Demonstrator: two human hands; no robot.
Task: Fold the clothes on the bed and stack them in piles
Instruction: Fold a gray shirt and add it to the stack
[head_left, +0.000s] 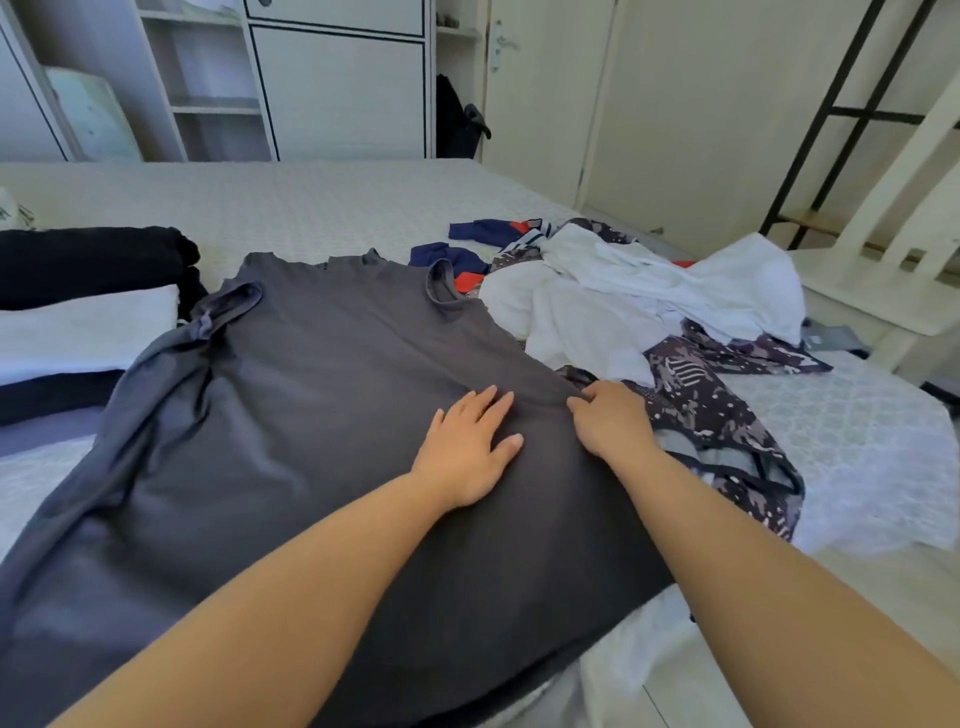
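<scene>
A dark grey shirt (311, 415) lies spread flat on the bed (311, 208), collar away from me. My left hand (467, 447) rests flat on its right half with the fingers straight. My right hand (608, 421) pinches the shirt's right edge with curled fingers. At the left stands a pile of folded clothes (88, 327) in black, white and dark layers. On the right lies a loose heap: white garments (649, 291), a dark patterned piece (717, 410) and a navy piece with red (457, 260).
A white wardrobe with shelves (291, 78) stands behind the bed. A door (535, 93) is at the back right. A white slatted frame (883, 260) and a black metal rack (841, 114) stand at the right. The bed's far half (291, 202) holds no clothes.
</scene>
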